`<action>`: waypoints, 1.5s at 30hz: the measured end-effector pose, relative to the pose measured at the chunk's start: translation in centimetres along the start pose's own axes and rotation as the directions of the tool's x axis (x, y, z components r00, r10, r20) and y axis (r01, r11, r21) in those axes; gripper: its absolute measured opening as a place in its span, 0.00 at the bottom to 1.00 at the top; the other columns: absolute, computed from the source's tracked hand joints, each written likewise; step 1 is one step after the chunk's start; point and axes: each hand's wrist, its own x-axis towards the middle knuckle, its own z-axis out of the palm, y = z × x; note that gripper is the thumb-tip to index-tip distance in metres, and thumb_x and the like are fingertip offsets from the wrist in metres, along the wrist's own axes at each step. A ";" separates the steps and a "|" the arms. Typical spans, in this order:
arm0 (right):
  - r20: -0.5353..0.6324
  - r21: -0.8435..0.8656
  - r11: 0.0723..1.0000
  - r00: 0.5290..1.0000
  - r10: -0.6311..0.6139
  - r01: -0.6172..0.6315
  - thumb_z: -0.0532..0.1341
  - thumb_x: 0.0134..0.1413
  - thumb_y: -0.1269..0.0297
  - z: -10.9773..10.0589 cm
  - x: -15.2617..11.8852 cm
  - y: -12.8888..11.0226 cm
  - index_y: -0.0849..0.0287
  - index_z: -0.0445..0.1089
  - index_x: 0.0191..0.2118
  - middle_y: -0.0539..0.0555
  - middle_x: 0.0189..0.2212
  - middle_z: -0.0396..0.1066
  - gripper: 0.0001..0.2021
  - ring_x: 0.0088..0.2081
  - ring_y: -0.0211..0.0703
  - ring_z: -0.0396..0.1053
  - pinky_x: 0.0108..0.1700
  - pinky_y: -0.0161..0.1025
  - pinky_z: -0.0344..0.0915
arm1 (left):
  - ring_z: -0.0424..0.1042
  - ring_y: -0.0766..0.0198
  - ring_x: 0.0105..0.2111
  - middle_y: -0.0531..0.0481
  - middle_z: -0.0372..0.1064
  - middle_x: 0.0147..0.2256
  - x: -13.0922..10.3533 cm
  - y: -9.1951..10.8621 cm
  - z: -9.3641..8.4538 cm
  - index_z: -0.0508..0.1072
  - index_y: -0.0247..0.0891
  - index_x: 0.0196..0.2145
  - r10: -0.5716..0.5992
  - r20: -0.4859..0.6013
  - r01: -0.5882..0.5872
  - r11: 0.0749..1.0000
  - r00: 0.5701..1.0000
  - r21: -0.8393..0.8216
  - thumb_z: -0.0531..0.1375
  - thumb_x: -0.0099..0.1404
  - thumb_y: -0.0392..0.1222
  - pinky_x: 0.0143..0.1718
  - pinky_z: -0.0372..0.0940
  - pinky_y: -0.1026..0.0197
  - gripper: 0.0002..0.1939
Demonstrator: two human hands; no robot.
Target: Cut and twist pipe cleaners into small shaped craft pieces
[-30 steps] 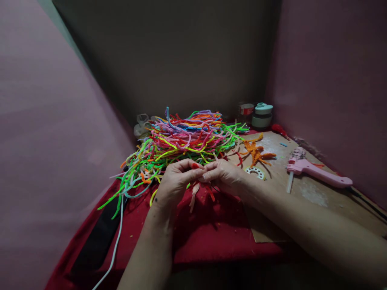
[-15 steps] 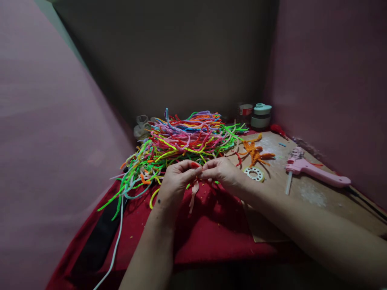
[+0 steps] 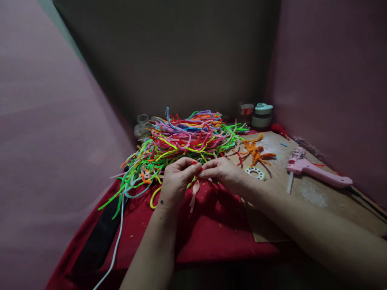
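Note:
My left hand (image 3: 178,179) and my right hand (image 3: 222,171) meet fingertip to fingertip above the red cloth, just in front of a heap of colourful fuzzy stems (image 3: 187,135). Both are closed in a pinch. A bit of red shows between the fingertips, too small to make out. Just below them a pale pink twisted piece (image 3: 195,192) is seen against the cloth; whether it hangs from the fingers or lies there I cannot tell. A yellow curved stem (image 3: 154,198) rests beside my left wrist.
A pink glue gun (image 3: 317,173) lies on a brown board (image 3: 305,209) at the right, with a white ring with holes (image 3: 254,173) and orange stem pieces (image 3: 256,152). A lidded jar (image 3: 262,117) stands behind. A dark flat object (image 3: 96,241) and white cable (image 3: 117,241) are left.
The left thumb has shifted slightly over the red bit at the fingertips, so less red shows there. Both hands otherwise hold nearly the same place.

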 end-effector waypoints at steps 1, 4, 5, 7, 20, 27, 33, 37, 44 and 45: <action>0.033 0.012 1.000 0.999 -0.004 0.004 0.63 0.37 0.67 -0.1 0.0 0.1 0.64 0.68 0.18 0.46 0.12 0.60 0.06 0.15 0.28 0.51 0.20 0.33 0.45 | 0.57 0.74 0.17 0.57 0.62 0.16 0.0 0.0 -0.1 0.70 0.34 0.22 -0.012 0.007 0.012 1.000 1.000 -0.004 0.65 0.46 0.40 0.19 0.52 0.69 0.08; 0.067 0.022 1.000 0.998 -0.008 0.006 0.64 0.38 0.65 -0.3 0.0 0.4 0.65 0.69 0.18 0.48 0.14 0.62 0.08 0.17 0.29 0.53 0.22 0.33 0.47 | 0.58 0.74 0.17 0.56 0.63 0.17 0.0 -0.1 -0.4 0.71 0.33 0.24 -0.012 0.056 0.010 0.999 0.998 0.035 0.64 0.50 0.41 0.20 0.52 0.69 0.08; 0.060 0.019 1.000 0.998 -0.001 0.000 0.64 0.37 0.64 -0.3 0.1 0.5 0.65 0.69 0.19 0.48 0.14 0.63 0.09 0.17 0.30 0.54 0.22 0.33 0.47 | 0.58 0.73 0.18 0.55 0.63 0.17 0.0 -0.1 -0.5 0.71 0.33 0.24 -0.004 0.074 0.000 0.999 0.997 0.052 0.63 0.51 0.42 0.20 0.53 0.68 0.08; 0.035 0.011 1.000 0.999 0.019 -0.019 0.65 0.36 0.63 -0.3 0.2 0.5 0.65 0.70 0.19 0.48 0.13 0.63 0.09 0.17 0.30 0.54 0.22 0.34 0.47 | 0.59 0.73 0.18 0.55 0.64 0.18 0.0 -0.1 -0.5 0.72 0.33 0.25 0.009 0.084 -0.015 0.997 0.996 0.070 0.62 0.53 0.43 0.20 0.54 0.68 0.09; -0.070 -0.152 0.987 0.996 -0.055 0.043 0.64 0.38 0.63 0.4 0.0 0.7 0.64 0.68 0.17 0.47 0.13 0.61 0.10 0.17 0.30 0.52 0.23 0.34 0.48 | 0.61 0.70 0.20 0.54 0.67 0.21 0.0 -0.6 0.0 0.71 0.35 0.22 0.137 -0.068 -0.109 0.942 0.988 0.317 0.61 0.52 0.44 0.23 0.56 0.67 0.09; -0.059 -0.008 1.000 0.998 0.025 -0.025 0.65 0.36 0.62 0.2 0.1 0.4 0.63 0.65 0.15 0.46 0.11 0.59 0.12 0.15 0.28 0.50 0.20 0.33 0.44 | 0.55 0.74 0.15 0.56 0.60 0.16 0.6 -0.4 -0.7 0.70 0.34 0.25 0.010 -0.009 -0.009 0.995 1.000 0.095 0.58 0.56 0.51 0.17 0.50 0.68 0.15; -0.056 0.147 0.988 0.997 0.044 -0.036 0.63 0.35 0.67 0.2 0.4 0.4 0.65 0.68 0.18 0.50 0.15 0.65 0.06 0.17 0.30 0.57 0.21 0.32 0.50 | 0.57 0.74 0.16 0.55 0.63 0.18 0.8 -0.5 -0.6 0.70 0.33 0.26 -0.026 0.002 0.025 0.989 1.000 0.149 0.61 0.52 0.49 0.18 0.51 0.69 0.14; -0.082 0.187 0.982 0.995 0.053 -0.037 0.63 0.33 0.69 0.0 0.7 0.7 0.64 0.69 0.22 0.51 0.17 0.68 0.05 0.17 0.31 0.59 0.21 0.31 0.53 | 0.58 0.73 0.17 0.54 0.66 0.21 0.9 -0.6 -0.6 0.71 0.33 0.28 -0.036 -0.004 0.036 0.985 0.999 0.167 0.61 0.51 0.49 0.18 0.53 0.69 0.14; -0.132 0.173 0.985 0.990 0.048 -0.025 0.64 0.34 0.69 -0.5 1.0 1.3 0.63 0.67 0.24 0.52 0.19 0.70 0.06 0.20 0.32 0.63 0.23 0.31 0.57 | 0.61 0.71 0.18 0.54 0.67 0.20 0.7 -0.6 -0.6 0.72 0.33 0.28 -0.091 0.061 0.080 0.983 0.994 0.167 0.64 0.48 0.46 0.20 0.55 0.68 0.13; -0.131 0.171 0.985 0.990 0.044 -0.022 0.63 0.34 0.70 -0.5 1.0 1.3 0.63 0.67 0.24 0.52 0.19 0.70 0.06 0.20 0.33 0.63 0.24 0.31 0.57 | 0.62 0.71 0.18 0.53 0.68 0.21 0.7 -0.6 -0.6 0.71 0.33 0.28 -0.104 0.071 0.091 0.983 0.992 0.156 0.64 0.47 0.45 0.20 0.55 0.68 0.13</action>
